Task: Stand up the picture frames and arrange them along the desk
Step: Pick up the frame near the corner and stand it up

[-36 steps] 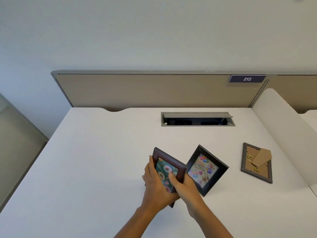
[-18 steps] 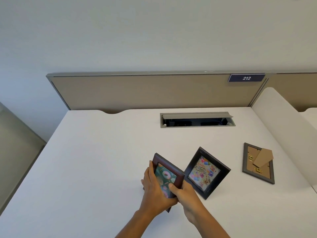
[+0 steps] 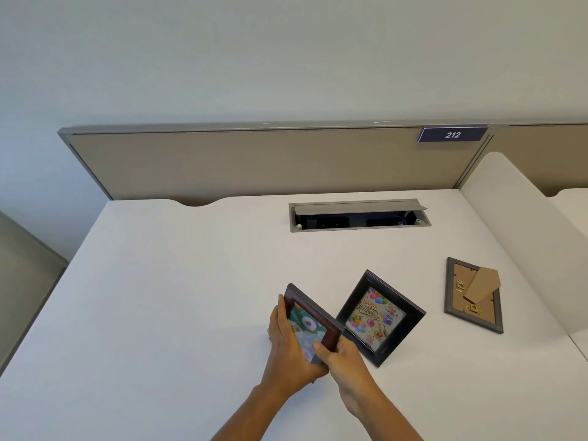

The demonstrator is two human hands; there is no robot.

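Note:
A dark red-brown picture frame (image 3: 313, 316) with a doughnut picture is held tilted just above the white desk (image 3: 165, 297), near its middle front. My left hand (image 3: 288, 348) grips its left edge and my right hand (image 3: 342, 361) grips its lower right corner. Right beside it a black frame (image 3: 380, 316) with a birthday picture stands propped up, turned diagonally. Further right a grey frame (image 3: 474, 296) lies face down, its cardboard stand flap lifted.
An open cable tray (image 3: 359, 214) is set into the desk at the back. A beige partition (image 3: 254, 163) with a "212" label (image 3: 451, 134) runs along the far edge. A white side divider (image 3: 525, 237) bounds the right. The desk's left edge drops away.
Both hands have kept hold of the red-brown frame and shifted it slightly nearer and lower on the desk. The black and grey frames have not moved.

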